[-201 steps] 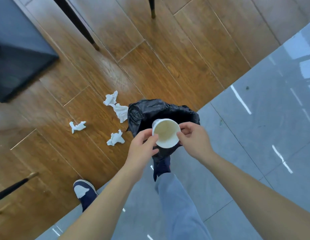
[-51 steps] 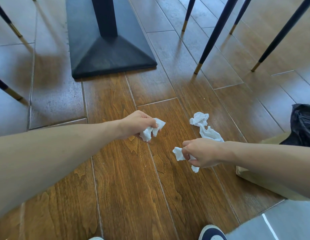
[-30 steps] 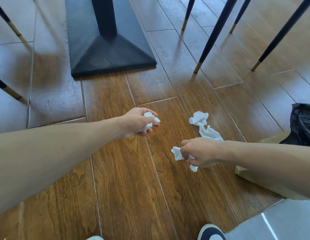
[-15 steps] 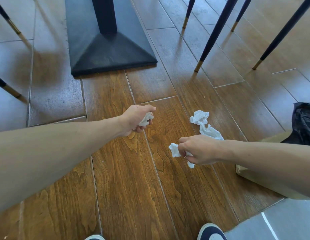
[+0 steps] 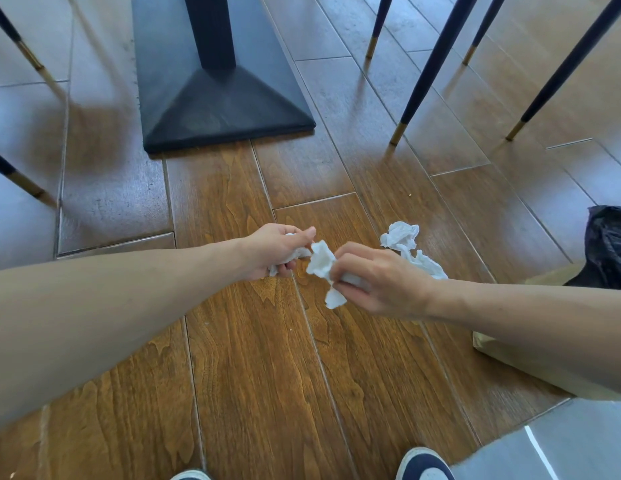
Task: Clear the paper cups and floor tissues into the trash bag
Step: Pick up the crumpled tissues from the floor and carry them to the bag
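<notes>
My left hand [image 5: 276, 249] is closed around a crumpled white tissue [image 5: 297, 253], low over the wooden floor. Right beside it, my right hand [image 5: 375, 277] grips a second crumpled tissue [image 5: 323, 268], and the two wads nearly touch. A third tissue [image 5: 404, 242], long and twisted, lies on the floor just beyond my right hand. The black trash bag [image 5: 609, 247] sits at the right edge, lining a tan paper bag [image 5: 544, 362] partly hidden behind my right forearm. No paper cup is in view.
A black table pedestal base [image 5: 212, 98] stands ahead on the left. Dark chair legs with gold tips [image 5: 421, 81] come down at the upper right and along the left edge. Grey tile [image 5: 562, 445] begins at the lower right. My shoes [image 5: 423, 465] show at the bottom.
My two hands have come together, each holding its tissue; the right hand lifted its tissue and moved left toward the left hand. The third tissue has stayed on the floor.
</notes>
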